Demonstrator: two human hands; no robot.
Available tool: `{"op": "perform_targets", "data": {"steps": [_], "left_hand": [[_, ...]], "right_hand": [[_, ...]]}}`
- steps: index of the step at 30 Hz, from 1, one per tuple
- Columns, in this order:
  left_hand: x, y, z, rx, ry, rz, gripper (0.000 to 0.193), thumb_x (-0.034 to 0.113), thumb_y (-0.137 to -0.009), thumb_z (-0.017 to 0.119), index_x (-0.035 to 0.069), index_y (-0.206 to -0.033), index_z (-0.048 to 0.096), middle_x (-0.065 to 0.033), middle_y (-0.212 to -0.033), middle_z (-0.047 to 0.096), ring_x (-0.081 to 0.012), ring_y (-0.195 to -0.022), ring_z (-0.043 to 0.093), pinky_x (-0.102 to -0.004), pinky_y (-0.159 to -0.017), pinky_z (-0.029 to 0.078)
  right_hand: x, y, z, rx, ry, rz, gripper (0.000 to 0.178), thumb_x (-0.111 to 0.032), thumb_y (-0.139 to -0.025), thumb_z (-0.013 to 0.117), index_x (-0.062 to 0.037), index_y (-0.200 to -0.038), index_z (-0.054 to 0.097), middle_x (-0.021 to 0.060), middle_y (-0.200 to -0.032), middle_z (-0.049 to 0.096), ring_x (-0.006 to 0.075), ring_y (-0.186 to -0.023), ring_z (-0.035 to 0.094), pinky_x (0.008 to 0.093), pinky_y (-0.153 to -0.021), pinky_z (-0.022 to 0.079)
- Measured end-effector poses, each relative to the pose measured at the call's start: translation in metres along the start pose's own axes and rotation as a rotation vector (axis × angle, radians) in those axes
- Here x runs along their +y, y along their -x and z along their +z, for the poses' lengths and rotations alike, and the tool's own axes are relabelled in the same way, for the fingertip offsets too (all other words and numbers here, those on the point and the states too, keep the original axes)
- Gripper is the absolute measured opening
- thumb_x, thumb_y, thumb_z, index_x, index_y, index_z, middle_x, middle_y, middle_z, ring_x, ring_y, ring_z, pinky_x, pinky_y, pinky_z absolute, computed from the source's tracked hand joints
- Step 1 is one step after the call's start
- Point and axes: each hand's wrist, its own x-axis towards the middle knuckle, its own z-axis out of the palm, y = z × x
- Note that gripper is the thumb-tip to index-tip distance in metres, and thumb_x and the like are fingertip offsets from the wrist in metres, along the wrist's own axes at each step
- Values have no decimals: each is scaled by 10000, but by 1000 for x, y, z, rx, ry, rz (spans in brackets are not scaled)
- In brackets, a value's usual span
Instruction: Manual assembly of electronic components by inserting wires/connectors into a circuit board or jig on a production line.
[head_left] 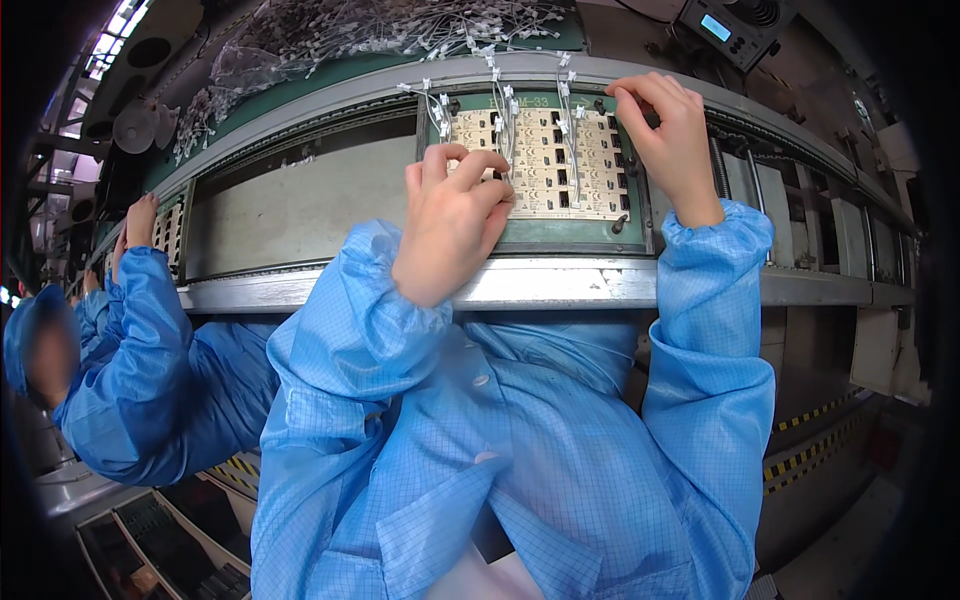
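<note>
A green fixture board [555,235] holds a panel of cream circuit boards [598,165] with rows of black parts. White wires [570,125] with small white connectors hang over its far edge in three bundles. My left hand [450,220] lies over the panel's left side, fingers bent and apart, thumb and index tips close to the middle wires. It covers part of the boards. At the fixture's far right corner, my right hand [672,140] has thumb and index tips together beside a dark corner knob [600,105]. Whatever lies between those tips is too small to make out.
The fixture sits in a conveyor with a metal front rail [560,285]. Beyond the far rail lies a heap of white wires [400,35]. A device with a lit screen [716,27] stands at the far right. Another person in blue [150,370] works at left.
</note>
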Motion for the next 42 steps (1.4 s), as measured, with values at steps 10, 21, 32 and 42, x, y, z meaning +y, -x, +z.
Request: {"op": "perform_targets", "data": {"steps": [10, 21, 32, 42], "left_hand": [[-4, -51, -15, -411, -110, -16, 86, 133, -761, 692, 105, -814, 754, -24, -1010, 641, -279, -1078, 510, -448, -885, 398], [14, -40, -7, -294, -343, 81, 75, 107, -721, 670, 89, -761, 731, -50, -996, 631, -261, -1056, 527, -437, -894, 394], [35, -34, 4, -46, -283, -9, 200, 270, -739, 708, 78, -681, 723, -45, -938, 613, -245, -1013, 517, -420, -835, 373], [20, -114, 80, 26, -348, -250, 440, 343, -768, 753, 88, -1101, 620, -46, -988, 678, -252, -1031, 565, -480, -882, 377]], "right_hand": [[9, -2, -2, 23, -15, -20, 123, -103, -894, 627, -17, -933, 706, 74, -849, 689, 176, -733, 623, 297, -690, 490], [5, -3, -1, 58, -8, -75, 115, -123, -886, 632, -40, -907, 708, 49, -794, 664, 180, -705, 602, 316, -697, 456], [37, -26, 21, -104, -8, -65, 292, -43, -840, 596, -87, -1120, 668, 120, -1004, 667, 285, -893, 630, 376, -764, 506], [53, -40, 59, -274, -95, 65, 231, -92, -884, 544, -134, -1010, 733, 25, -993, 696, 235, -1061, 590, 425, -961, 344]]}}
